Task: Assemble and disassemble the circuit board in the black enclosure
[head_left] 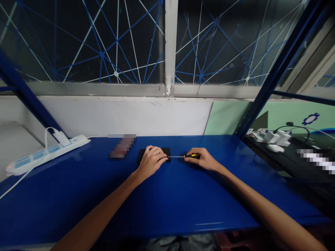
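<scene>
My right hand (201, 158) is closed around the black and yellow handle of a screwdriver (177, 157). Its thin metal shaft lies level and points left, towards my other hand. A flat black box (168, 152) lies on the blue table, with a bit of yellow at its lower edge. Over it bends my left hand (153, 158), gripping the box with curled fingers. The thumb and forefinger meet at the tip of the shaft. What the tip touches is hidden by those fingers.
A white power strip (52, 151) with a plugged-in charger lies at the left of the blue table (167, 198). A blurred-out reddish item (123, 146) lies behind the box. Chargers and cables (280, 137) sit on a black surface to the right. Blue frame posts flank both sides.
</scene>
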Demonstrator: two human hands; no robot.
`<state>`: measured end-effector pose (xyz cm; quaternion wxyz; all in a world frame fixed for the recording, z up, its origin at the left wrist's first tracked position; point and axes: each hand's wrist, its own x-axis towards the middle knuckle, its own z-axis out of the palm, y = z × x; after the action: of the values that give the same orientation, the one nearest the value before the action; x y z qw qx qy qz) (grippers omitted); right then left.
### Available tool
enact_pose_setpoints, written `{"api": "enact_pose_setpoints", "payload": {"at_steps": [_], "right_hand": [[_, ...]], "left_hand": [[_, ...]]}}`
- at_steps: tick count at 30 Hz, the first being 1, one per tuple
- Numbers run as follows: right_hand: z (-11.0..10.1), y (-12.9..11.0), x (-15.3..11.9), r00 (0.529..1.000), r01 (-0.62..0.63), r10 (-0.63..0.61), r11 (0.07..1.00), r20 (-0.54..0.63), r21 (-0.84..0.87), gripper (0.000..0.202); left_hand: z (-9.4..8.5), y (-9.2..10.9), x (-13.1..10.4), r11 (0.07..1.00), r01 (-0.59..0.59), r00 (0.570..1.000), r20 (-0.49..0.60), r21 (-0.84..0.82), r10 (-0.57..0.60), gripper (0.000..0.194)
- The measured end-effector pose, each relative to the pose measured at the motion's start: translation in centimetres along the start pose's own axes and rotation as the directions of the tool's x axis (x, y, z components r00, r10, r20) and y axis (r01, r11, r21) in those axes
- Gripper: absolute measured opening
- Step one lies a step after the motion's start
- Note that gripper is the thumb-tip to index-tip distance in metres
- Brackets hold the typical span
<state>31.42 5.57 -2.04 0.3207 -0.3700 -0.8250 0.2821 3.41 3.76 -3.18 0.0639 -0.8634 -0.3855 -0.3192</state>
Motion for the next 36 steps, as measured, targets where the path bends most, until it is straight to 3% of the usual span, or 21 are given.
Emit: {"api": "enact_pose_setpoints", "payload": {"at_steps": [10,23,36], "right_hand": [[0.2,0.0,0.0,0.999,0.023,-0.022,0.999,0.025,-0.024,0.028],[0.3,0.1,-0.1,0.999,0.028,-0.028,0.998,0.016,-0.054,0.026],[0.5,0.0,-0.1,1.000,0.022,-0.021,0.999,0.014,-0.050,0.026]], "left_hand": [[-0.3,0.5,0.1,0.999,-0.041,0.999,0.031,0.019,0.041,0.020],[0.3,0.1,-0.1,0.997,0.047,0.999,0.015,-0.064,-0.046,0.006],[0.6,-0.5,0.0,0.976,0.142,0.990,0.019,-0.168,-0.141,0.008]]}}
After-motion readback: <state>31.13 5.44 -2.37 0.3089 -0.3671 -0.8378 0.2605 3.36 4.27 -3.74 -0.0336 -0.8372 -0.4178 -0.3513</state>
